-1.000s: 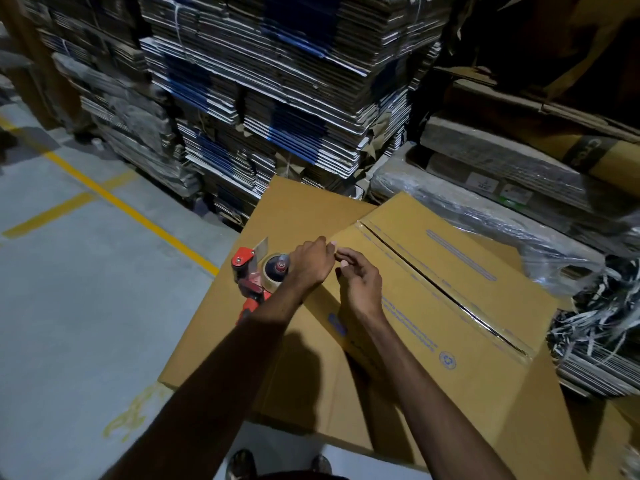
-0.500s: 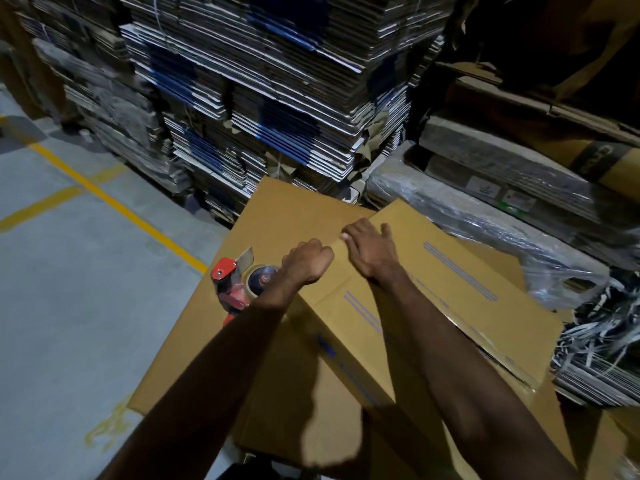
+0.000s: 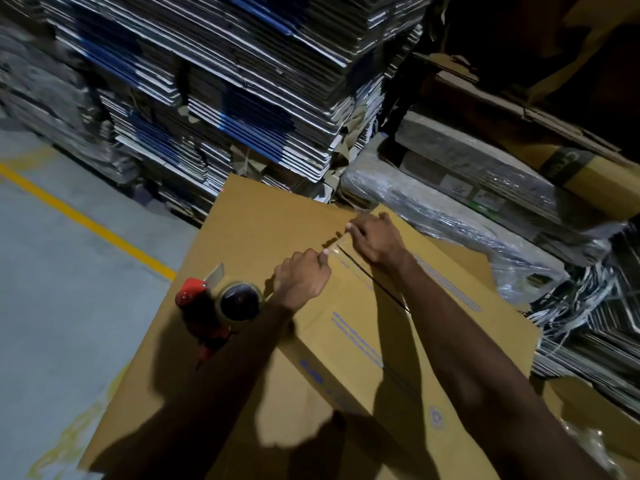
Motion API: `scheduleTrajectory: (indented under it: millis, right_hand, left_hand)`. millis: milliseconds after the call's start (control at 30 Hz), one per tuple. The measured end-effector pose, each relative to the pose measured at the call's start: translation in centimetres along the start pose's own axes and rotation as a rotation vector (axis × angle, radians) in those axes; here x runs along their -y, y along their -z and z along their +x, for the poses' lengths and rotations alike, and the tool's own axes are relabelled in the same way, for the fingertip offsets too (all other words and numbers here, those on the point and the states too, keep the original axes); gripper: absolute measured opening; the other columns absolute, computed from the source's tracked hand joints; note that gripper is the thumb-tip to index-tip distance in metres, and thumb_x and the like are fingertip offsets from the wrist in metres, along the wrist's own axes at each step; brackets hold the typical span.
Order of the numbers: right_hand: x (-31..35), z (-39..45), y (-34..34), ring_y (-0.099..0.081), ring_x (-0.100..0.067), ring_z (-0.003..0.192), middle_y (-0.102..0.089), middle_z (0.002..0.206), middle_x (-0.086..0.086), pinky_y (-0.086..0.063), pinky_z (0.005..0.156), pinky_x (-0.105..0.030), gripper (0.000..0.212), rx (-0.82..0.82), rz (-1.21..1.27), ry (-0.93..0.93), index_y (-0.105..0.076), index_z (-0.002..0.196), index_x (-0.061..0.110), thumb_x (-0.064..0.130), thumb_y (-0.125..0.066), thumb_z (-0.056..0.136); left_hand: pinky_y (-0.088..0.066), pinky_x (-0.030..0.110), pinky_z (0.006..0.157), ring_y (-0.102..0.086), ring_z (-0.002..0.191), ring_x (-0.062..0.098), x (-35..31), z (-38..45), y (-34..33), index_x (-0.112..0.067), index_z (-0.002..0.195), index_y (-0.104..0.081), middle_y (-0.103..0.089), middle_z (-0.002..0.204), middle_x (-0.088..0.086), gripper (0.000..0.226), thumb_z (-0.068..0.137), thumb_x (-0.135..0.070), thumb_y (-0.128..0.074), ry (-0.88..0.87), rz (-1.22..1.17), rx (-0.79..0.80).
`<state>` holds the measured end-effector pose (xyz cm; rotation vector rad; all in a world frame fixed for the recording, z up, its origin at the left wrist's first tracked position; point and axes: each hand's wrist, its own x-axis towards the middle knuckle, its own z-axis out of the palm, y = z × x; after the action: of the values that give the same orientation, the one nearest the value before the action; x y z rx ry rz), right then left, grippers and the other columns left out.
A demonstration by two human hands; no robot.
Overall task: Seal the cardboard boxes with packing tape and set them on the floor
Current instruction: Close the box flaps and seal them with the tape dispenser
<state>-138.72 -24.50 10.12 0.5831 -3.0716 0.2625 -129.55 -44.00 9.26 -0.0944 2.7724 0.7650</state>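
1. The cardboard box [image 3: 408,341] lies in the middle foreground on a flat sheet of cardboard [image 3: 263,230], its two top flaps folded shut with a dark seam [image 3: 374,284] between them. It is not yet on the floor [image 3: 69,271].
2. The right hand [image 3: 377,239] rests at the far end of the seam, fingers bent down over the box edge; they appear to press a clear strip of tape [image 3: 332,242] there, though the tape is hard to make out.
3. The left hand [image 3: 301,278] is curled, thumb and fingertips pinching what looks like the near part of that strip, just beside the seam.
4. The step in hand, as I judge it, is anchoring the tape end. To do it well: keep the strip centred over the seam so both flaps get equal hold, press the end firmly over the far edge, keep the strip taut to avoid wrinkles, and hold the flaps flush.
5. The tape dispenser [image 3: 221,303], red with a roll mounted, lies on the cardboard sheet just left of the left wrist, held by neither hand.
6. Count: one box being sealed, one dispenser, two hands, one yellow floor line [image 3: 90,223].
7. Beyond stand stacks of flattened cartons [image 3: 225,91], too many to count, and plastic-wrapped bundles [image 3: 467,202] to the right.
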Motion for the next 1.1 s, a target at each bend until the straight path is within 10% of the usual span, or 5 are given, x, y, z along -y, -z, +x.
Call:
scheduleTrajectory:
  millis: [233,467,1100]
  right_hand:
    - [3.4,1.1,-1.7,-0.047,-0.025,0.061,-0.054,0.06,-0.007,-0.043,0.092,-0.041,0.057,0.064,0.082,0.123,-0.042,0.061,0.023,0.054,-0.023,0.105]
    - [-2.0,2.3,-0.1,-0.055,-0.021,0.08,-0.06,0.078,-0.006,-0.046,0.076,-0.037,0.058,0.057,0.07,0.08,-0.063,0.079,0.015,0.048,-0.03,0.112]
    - [-7.7,6.8,1.2,-0.06,-0.036,0.112,-0.064,0.124,-0.019,-0.049,0.102,-0.047,0.053,0.224,0.382,-0.459,-0.063,0.125,0.007,0.054,-0.052,0.102]
  left_hand:
    - [-0.042,0.043,0.095,-0.061,0.115,0.037,-0.2,0.3,-0.4,-0.016,0.129,-0.063,-0.066,0.127,0.015,0.058,0.109,-0.052,-0.022,0.059,0.047,-0.035]
    - [-0.039,0.045,0.102,-0.057,0.121,0.037,-0.6,0.4,-0.6,-0.017,0.134,-0.06,-0.062,0.131,0.017,0.062,0.109,-0.056,-0.019,0.091,0.039,-0.019]
    - [-0.038,0.044,0.095,-0.058,0.113,0.033,-1.1,-0.3,-0.7,-0.02,0.131,-0.064,-0.066,0.125,0.014,0.062,0.109,-0.058,-0.02,0.078,0.028,-0.093]
